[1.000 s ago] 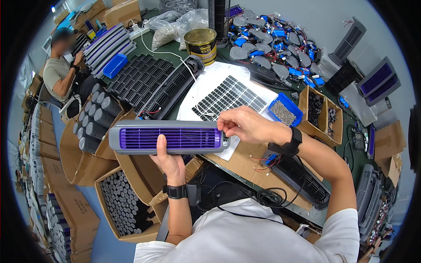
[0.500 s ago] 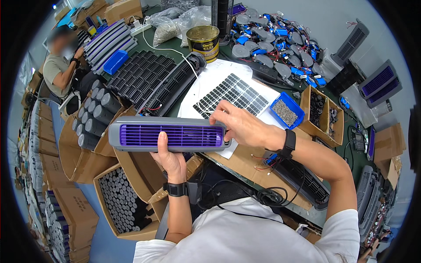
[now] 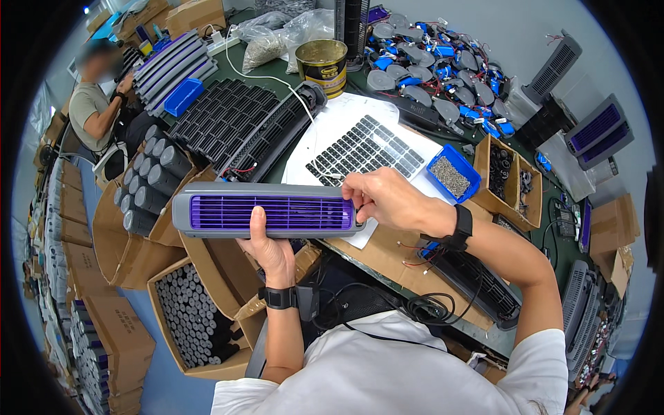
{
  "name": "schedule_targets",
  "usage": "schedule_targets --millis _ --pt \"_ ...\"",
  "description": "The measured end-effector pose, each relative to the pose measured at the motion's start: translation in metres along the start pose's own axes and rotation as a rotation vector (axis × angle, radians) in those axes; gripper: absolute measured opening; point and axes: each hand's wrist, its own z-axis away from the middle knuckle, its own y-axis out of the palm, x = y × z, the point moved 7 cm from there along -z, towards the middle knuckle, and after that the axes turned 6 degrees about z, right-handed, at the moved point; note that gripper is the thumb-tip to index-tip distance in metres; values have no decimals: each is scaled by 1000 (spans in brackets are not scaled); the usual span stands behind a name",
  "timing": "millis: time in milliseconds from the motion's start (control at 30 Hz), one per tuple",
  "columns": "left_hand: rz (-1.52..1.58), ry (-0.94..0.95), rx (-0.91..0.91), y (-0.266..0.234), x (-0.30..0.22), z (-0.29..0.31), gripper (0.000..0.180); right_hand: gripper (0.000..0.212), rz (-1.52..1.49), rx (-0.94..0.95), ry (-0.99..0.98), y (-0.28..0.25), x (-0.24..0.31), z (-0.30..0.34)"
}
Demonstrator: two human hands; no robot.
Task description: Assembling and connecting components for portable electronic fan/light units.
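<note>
A grey tower fan with a purple grille lies sideways in front of me, above the table's near edge. My left hand is closed around it from below, thumb pressed over the front grille. At the fan's right end, my right hand is bent over a small dark patch, thumb and fingers pinched together there. Those fingers hide whatever may be between them. Just beyond the hand, a sheet of black stickers rests on white paper, with a white cable end lying across its left edge.
A blue tray of screws and a cardboard box of black parts stand right. Behind are a tin can and piled blue-and-grey wired parts. Stacked black housings lie left; a box of grey cylinders stands below. A person sits far left.
My right hand has shifted slightly right and down at the fan's end, its fingers now drawn closer together over the dark patch. The fan and left hand have barely moved.
</note>
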Motion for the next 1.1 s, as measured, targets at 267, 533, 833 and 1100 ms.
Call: schedule_targets --millis 267,533,833,1100 --pt "4 -15 16 -3 0 -1 55 30 10 25 -24 -6 7 0" --pt "-13 17 7 -5 2 -1 58 39 46 46 59 5 0 -2" --pt "6 -54 -8 -6 -1 -2 58 55 432 -330 -85 -24 17 8" --pt "182 -181 6 4 -2 3 46 48 -534 49 402 -1 -14 17"
